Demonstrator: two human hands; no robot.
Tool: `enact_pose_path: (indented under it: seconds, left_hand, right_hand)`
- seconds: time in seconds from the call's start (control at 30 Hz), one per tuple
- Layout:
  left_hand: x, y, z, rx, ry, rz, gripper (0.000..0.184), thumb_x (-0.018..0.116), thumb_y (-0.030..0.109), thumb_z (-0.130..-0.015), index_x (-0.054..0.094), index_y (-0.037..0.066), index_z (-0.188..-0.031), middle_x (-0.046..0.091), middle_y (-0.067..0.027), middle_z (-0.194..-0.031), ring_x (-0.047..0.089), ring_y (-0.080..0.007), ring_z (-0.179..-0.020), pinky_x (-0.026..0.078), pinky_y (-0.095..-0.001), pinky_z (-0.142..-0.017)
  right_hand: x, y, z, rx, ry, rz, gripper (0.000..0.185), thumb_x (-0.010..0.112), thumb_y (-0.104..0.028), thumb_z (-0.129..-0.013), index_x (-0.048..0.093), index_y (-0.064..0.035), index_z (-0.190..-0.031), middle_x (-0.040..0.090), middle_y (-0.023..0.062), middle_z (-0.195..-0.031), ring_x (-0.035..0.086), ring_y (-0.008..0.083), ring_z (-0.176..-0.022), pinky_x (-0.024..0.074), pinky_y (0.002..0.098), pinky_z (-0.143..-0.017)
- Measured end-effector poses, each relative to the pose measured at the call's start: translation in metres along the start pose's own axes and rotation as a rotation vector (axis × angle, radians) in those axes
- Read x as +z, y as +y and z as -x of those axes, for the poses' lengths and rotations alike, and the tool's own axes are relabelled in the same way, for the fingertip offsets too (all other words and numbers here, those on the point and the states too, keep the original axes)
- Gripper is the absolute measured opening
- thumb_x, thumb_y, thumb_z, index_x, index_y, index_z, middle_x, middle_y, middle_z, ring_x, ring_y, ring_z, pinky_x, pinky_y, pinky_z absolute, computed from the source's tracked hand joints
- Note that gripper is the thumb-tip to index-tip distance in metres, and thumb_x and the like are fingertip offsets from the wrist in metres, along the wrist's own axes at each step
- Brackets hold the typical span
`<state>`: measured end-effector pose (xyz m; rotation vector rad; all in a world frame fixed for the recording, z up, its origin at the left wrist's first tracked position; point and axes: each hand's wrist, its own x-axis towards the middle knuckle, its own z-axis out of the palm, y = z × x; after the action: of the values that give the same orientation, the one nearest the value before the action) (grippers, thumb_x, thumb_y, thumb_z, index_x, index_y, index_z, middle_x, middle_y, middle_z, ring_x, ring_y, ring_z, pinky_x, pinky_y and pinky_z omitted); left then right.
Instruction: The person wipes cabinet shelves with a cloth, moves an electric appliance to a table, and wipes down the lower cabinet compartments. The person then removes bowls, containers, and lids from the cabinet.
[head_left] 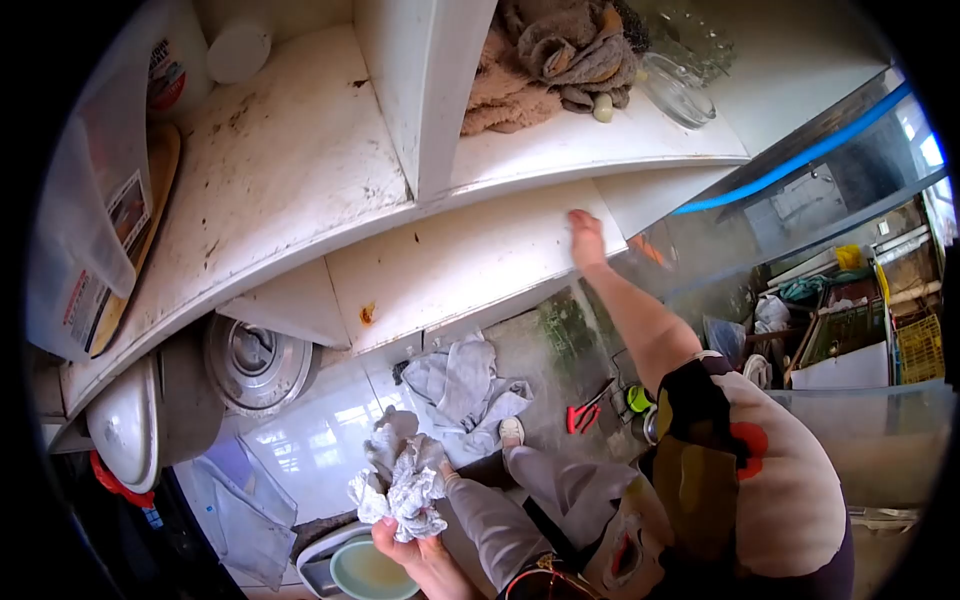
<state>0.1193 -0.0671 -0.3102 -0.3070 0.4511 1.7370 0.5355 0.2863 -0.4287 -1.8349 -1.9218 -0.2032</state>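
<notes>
My left hand (410, 550), low in the view, is closed around a crumpled, wet-looking white and grey rag (405, 480). My right arm reaches out to the right, and my right hand (587, 240) rests near the right end of the lower white shelf board (470, 255). Its fingers look extended and I see nothing held in them, though they are partly foreshortened. A rusty brown spot (367, 313) marks that board on its left part. Beneath my left hand, a pale green basin (372, 570) holds cloudy liquid.
The upper shelf (290, 150) bears plastic containers (90, 230), brown towels (560, 50) and a glass lid (677, 90). Lidded pots (258, 360) stand below left. Red-handled pliers (585, 415) and a grey cloth (465, 390) lie on the floor. A blue hose (800, 155) runs at right.
</notes>
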Motion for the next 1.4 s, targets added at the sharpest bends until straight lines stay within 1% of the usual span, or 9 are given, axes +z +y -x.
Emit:
enact_pose_path:
  seconds: [0.17,0.3,0.37,0.47,0.6,0.93,1.1,1.27,1.4]
  left_hand:
    - [0.019,-0.015,0.006,0.065,0.263,-0.047,0.066,0.054,0.012,-0.067,0.037,-0.001,-0.129,0.049,-0.0212,-0.119,0.051,-0.0348,-0.105,0.046,-0.0487,-0.087]
    - [-0.009,-0.011,0.010,0.067,0.212,-0.048,0.062,0.052,0.015,-0.070,0.037,0.001,-0.129,0.049,-0.0196,-0.120,0.053,-0.0331,-0.103,0.047,-0.0454,-0.086]
    - [-0.006,-0.013,0.015,0.071,0.206,-0.096,0.061,0.052,0.015,-0.069,0.038,0.001,-0.128,0.050,-0.0190,-0.117,0.054,-0.0323,-0.097,0.049,-0.0438,-0.083]
    - [-0.060,-0.023,0.026,0.411,0.372,-0.667,0.061,0.051,0.012,-0.068,0.038,-0.002,-0.125,0.051,-0.0192,-0.115,0.055,-0.0323,-0.096,0.051,-0.0433,-0.081]
    - [-0.021,-0.011,0.018,0.124,0.199,-0.138,0.061,0.053,0.009,-0.064,0.040,-0.005,-0.121,0.053,-0.0194,-0.111,0.057,-0.0343,-0.093,0.052,-0.0441,-0.079]
    - [-0.001,0.020,0.046,0.184,0.155,-0.315,0.063,0.052,0.014,-0.065,0.039,-0.004,-0.123,0.051,-0.0189,-0.114,0.055,-0.0333,-0.097,0.051,-0.0435,-0.080]
    - [-0.001,0.043,0.054,0.148,0.166,-0.297,0.060,0.047,0.017,-0.071,0.035,-0.003,-0.127,0.049,-0.0188,-0.118,0.053,-0.0330,-0.103,0.049,-0.0417,-0.086]
    - [0.026,0.057,0.046,0.199,0.076,-0.256,0.064,0.052,0.010,-0.065,0.036,-0.006,-0.125,0.048,-0.0233,-0.119,0.052,-0.0382,-0.105,0.048,-0.0443,-0.088]
    - [0.059,0.070,0.049,0.200,-0.004,-0.283,0.066,0.055,0.010,-0.063,0.037,-0.006,-0.124,0.051,-0.0211,-0.114,0.056,-0.0354,-0.099,0.053,-0.0405,-0.072]
  right_hand:
    - [-0.004,0.045,-0.045,0.334,-0.180,0.274,0.030,0.046,-0.006,-0.079,0.057,-0.0027,-0.106,0.051,0.0112,-0.115,0.043,0.0309,-0.107,0.0365,0.0368,-0.094]
    - [0.028,0.043,-0.092,0.250,-0.396,0.624,0.032,0.046,-0.007,-0.079,0.056,-0.0021,-0.108,0.051,0.0130,-0.118,0.043,0.0300,-0.111,0.0351,0.0366,-0.095]
    - [0.076,0.066,-0.115,0.097,-0.180,0.353,0.036,0.044,-0.008,-0.080,0.052,-0.0018,-0.115,0.048,0.0147,-0.123,0.041,0.0319,-0.118,0.0317,0.0388,-0.099]
    - [0.079,0.019,-0.139,0.078,-0.173,0.293,0.037,0.044,-0.008,-0.080,0.052,-0.0019,-0.116,0.048,0.0148,-0.124,0.040,0.0321,-0.118,0.0316,0.0388,-0.099]
    - [0.091,-0.081,-0.133,-0.057,-0.166,0.164,0.038,0.044,-0.008,-0.080,0.051,-0.0020,-0.117,0.047,0.0150,-0.125,0.040,0.0324,-0.119,0.0315,0.0387,-0.100]
    - [0.117,-0.328,-0.084,-0.447,-0.183,-0.266,0.041,0.045,-0.009,-0.080,0.049,-0.0021,-0.120,0.046,0.0156,-0.127,0.038,0.0331,-0.121,0.0313,0.0387,-0.100]
    - [0.108,-0.350,-0.064,-0.497,-0.293,-0.266,0.042,0.045,-0.010,-0.081,0.047,-0.0022,-0.122,0.045,0.0158,-0.128,0.037,0.0334,-0.122,0.0311,0.0386,-0.101]
    - [0.063,-0.349,0.024,-0.551,-0.503,-0.388,0.044,0.047,0.001,-0.077,0.051,-0.0043,-0.120,0.052,0.0156,-0.120,0.045,0.0322,-0.113,0.0369,0.0365,-0.098]
    - [0.007,-0.329,0.080,-0.635,-0.450,-0.537,0.039,0.049,0.006,-0.074,0.059,-0.0044,-0.110,0.055,0.0130,-0.116,0.047,0.0311,-0.111,0.0388,0.0343,-0.096]
